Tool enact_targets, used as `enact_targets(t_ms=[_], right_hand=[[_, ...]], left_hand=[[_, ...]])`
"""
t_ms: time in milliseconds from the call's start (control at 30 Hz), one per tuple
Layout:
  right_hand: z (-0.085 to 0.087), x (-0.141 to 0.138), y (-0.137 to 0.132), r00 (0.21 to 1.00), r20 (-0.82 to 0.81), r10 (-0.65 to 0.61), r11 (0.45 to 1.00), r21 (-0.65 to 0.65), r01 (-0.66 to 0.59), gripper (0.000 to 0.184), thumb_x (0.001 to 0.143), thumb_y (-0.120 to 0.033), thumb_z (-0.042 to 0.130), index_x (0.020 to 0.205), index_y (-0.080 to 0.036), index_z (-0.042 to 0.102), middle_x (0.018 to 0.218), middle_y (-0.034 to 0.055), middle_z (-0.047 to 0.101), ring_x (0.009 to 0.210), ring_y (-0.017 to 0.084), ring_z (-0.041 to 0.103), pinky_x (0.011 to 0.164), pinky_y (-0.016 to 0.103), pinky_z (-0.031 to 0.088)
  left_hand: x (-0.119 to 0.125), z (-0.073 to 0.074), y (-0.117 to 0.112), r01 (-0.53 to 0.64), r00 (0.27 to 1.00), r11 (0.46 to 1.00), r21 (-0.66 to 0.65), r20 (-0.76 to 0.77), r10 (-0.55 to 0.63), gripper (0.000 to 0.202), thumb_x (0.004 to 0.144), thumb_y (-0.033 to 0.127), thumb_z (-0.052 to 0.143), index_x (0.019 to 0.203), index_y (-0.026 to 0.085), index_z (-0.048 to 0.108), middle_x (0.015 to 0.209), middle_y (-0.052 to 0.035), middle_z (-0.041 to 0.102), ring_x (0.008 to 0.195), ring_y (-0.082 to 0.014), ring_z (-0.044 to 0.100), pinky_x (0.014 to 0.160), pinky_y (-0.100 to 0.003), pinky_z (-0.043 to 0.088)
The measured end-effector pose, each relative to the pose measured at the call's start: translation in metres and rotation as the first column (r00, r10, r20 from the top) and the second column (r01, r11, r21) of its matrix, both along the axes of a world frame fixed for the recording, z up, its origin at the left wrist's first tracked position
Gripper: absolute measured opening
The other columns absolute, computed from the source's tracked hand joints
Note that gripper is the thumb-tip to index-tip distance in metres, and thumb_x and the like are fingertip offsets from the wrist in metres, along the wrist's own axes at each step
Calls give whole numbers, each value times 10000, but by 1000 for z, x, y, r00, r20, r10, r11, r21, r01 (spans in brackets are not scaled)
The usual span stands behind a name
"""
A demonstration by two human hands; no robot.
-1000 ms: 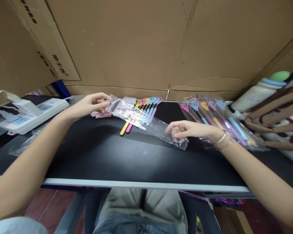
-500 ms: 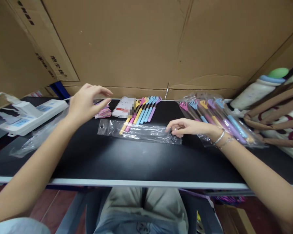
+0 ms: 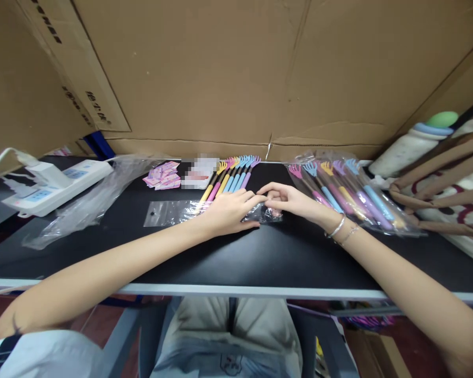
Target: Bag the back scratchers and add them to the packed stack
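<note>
A long clear plastic bag [image 3: 169, 212] lies flat on the black table [image 3: 205, 252]. My left hand [image 3: 226, 211] rests on the bag's right part with its fingers stretched out and together. My right hand [image 3: 286, 199] meets it at the bag's right end [image 3: 268, 214], fingers curled and pinching the plastic there. Just behind the hands lie several loose back scratchers [image 3: 230, 178] with coloured claws and handles.
Bagged back scratchers [image 3: 347, 194] are piled to the right, next to a striped tote bag [image 3: 449, 194] and a bottle [image 3: 413, 147]. Pink slips [image 3: 163, 176], a phone [image 3: 199, 173], loose plastic bags [image 3: 90, 202] and a white power strip [image 3: 51, 184] sit at the left. Cardboard walls stand behind.
My left hand has swung from the pink slips at the left over to the bag's right end, meeting my right hand. The bag now lies flat on the table.
</note>
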State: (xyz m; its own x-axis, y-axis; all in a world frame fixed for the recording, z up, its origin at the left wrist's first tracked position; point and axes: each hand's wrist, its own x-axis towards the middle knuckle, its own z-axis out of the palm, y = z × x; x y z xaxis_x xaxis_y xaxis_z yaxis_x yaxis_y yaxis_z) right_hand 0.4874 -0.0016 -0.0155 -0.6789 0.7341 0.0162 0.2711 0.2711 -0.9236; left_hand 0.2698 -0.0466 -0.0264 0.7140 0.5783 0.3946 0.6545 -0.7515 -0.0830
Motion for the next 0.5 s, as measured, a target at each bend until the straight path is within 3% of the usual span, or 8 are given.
enact_targets(t_ms=[167, 300, 500], right_hand=[[-6, -7, -2, 979, -116, -169, 981, -110, 157, 445, 741, -397, 721, 1079, -171, 540, 690, -45, 568, 569, 91, 580, 560, 228, 476], [-7, -7, -2, 950, -193, -246, 962, -166, 216, 440, 711, -353, 747, 1073, -187, 562, 773, -30, 569, 610, 81, 572, 562, 213, 484], [-5, -10, -5, 901, -271, -338, 931, -239, 277, 356, 714, -274, 728, 1026, -193, 579, 724, -38, 545, 636, 89, 572, 581, 211, 509]], left_hand=[[-2, -8, 3, -34, 994, 999, -10, 103, 35, 449, 864, 399, 567, 1257, 206, 469, 1124, -55, 607, 1027, -200, 582, 747, -282, 456], [-4, -10, 2, -30, 991, 999, -23, 129, 33, 478, 870, 437, 552, 1282, 215, 454, 1158, -53, 599, 1048, -203, 582, 782, -285, 464], [-5, -12, 4, -23, 988, 998, -55, 150, 31, 518, 874, 448, 541, 1323, 221, 421, 1205, -73, 581, 1087, -216, 573, 801, -304, 476]])
